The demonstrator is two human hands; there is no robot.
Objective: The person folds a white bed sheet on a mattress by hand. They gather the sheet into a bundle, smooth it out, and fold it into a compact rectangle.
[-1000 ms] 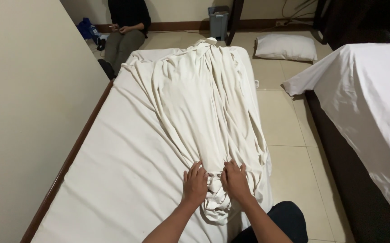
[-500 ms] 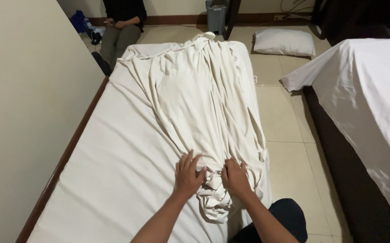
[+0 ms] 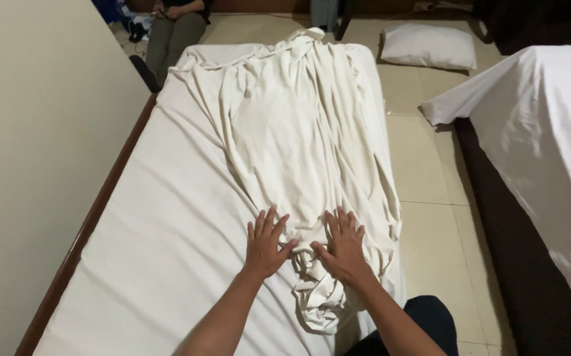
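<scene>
Down on the mattress [image 3: 167,250], both hands lie flat with fingers spread, left hand [image 3: 265,242] and right hand [image 3: 343,245] pressing the near, bunched end of a rumpled cream sheet [image 3: 292,132]. Beyond the bed, a white pillow [image 3: 428,46] lies on the tiled floor [image 3: 424,171].

Two beds were counted: one mattress [image 3: 167,250] by the wall, and one second bed [image 3: 549,132] under white cover. One crumpled sheet [image 3: 298,138] lay on the mattress. One pillow [image 3: 429,46] lay on the floor. Two hands, left hand [image 3: 265,245] and right hand [image 3: 343,245], were present. One seated person [image 3: 173,26] was noted.
</scene>
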